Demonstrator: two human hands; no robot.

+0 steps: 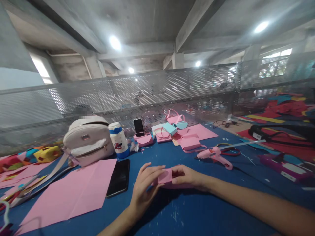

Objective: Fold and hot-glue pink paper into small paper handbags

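Nearest you, above the scuffed blue surface (169, 218), your left hand (145, 186) and right hand (188, 176) hold a small folded pink paper-like piece (165, 176) between closed-in fingers. Its long axis runs roughly left to right, a squarish panel showing between your hands. From the left, you have a creased flat pink sheet (76, 191), a smooth white zippered backpack (85, 139), and a white cylindrical bottle with blue trim (119, 141), their contents hidden; then box-shaped pink handled paper-like bags (189, 143) and a pink glue gun (214, 154).
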